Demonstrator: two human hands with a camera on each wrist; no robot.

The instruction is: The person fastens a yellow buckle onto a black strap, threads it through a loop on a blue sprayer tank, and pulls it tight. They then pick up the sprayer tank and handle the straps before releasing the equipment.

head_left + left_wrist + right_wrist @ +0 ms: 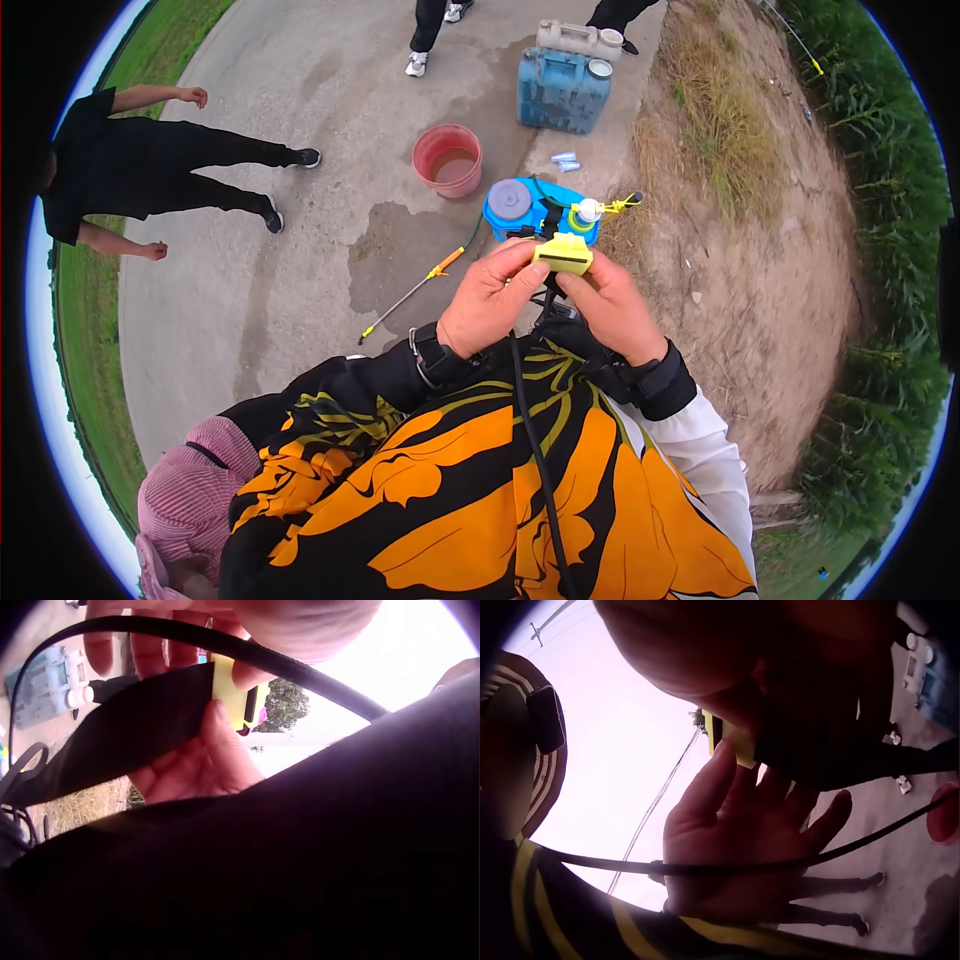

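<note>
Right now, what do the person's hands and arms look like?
Left hand: bare, black wrist strap with silvery loop, black sleeve. Right hand: bare, black cuff, white sleeve above. Black cable runs down the orange-and-black patterned garment.

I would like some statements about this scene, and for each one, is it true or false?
1. The left hand and the right hand both hold the yellow piece. True.
2. The red bucket is lying on its side. False: it stands upright, with some brownish liquid inside.
3. The blue container stands beside a whitish one. True.
4. The spray wand with the orange handle is in the right hand. False: it lies on the pavement.
5. The tank with the round greyish-purple lid is red. False: the tank is blue.
</note>
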